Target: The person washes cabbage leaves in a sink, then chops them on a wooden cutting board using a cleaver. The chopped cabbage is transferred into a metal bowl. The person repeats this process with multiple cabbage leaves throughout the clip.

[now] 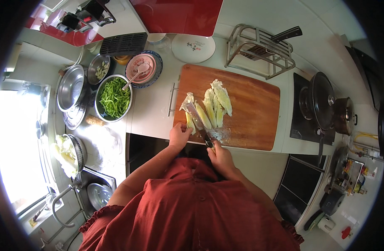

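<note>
My right hand [221, 157] grips the dark handle of a kitchen knife [195, 114] at the near edge of a wooden cutting board [254, 109]. The blade points away from me, between two strips of napa cabbage. My left hand [180, 136] rests its fingers at the base of the leftmost cabbage strip [189, 121]; how firmly it holds the strip is hard to see. Right of the blade lies another strip [203, 116], then several more cabbage leaf pieces [217, 100] side by side. Wet scraps dot the board near the knife.
Left stand a bowl of cut green vegetables [115, 98], a metal bowl with garlic cloves [101, 69], stacked bowls with a spoon [141, 69] and a colander of cabbage [77, 150]. Behind the board are a white plate [193, 48] and a knife rack [258, 59]. A lidded pan [322, 100] sits right.
</note>
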### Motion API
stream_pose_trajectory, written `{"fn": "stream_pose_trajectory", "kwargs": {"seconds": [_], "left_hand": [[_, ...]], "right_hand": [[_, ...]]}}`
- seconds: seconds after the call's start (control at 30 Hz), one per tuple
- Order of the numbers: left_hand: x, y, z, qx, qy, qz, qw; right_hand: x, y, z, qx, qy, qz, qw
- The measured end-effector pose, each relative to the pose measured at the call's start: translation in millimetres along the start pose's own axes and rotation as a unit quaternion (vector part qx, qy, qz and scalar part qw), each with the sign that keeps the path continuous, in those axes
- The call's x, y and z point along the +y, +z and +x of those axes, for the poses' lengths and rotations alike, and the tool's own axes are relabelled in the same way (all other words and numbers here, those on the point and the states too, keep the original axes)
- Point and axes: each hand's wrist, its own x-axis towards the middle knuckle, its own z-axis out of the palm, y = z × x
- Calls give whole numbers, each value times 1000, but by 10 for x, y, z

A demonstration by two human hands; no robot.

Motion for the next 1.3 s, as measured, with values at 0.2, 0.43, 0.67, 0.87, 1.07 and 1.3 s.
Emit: {"fn": "stream_pose_trajectory", "kwargs": {"seconds": [0.2, 0.43, 0.67, 0.87, 1.07, 1.3], "left_hand": [[157, -31, -53, 16, 20, 85, 996], [267, -29, -69, 20, 29, 133, 990], [122, 40, 30, 12, 33, 116, 993], [92, 89, 49, 7, 25, 110, 994], [16, 116, 91, -6, 25, 97, 995], [170, 29, 136, -34, 66, 170, 983]], "right_hand": [[-70, 19, 21, -10, -4, -8, 1000], [-124, 41, -23, -47, 8, -76, 996], [-144, 39, -8, -49, 3, -100, 994], [-90, 81, -7, -40, -4, -79, 996], [71, 315, 120, 5, -24, -88, 996], [50, 169, 348, -11, 20, -60, 998]]}}
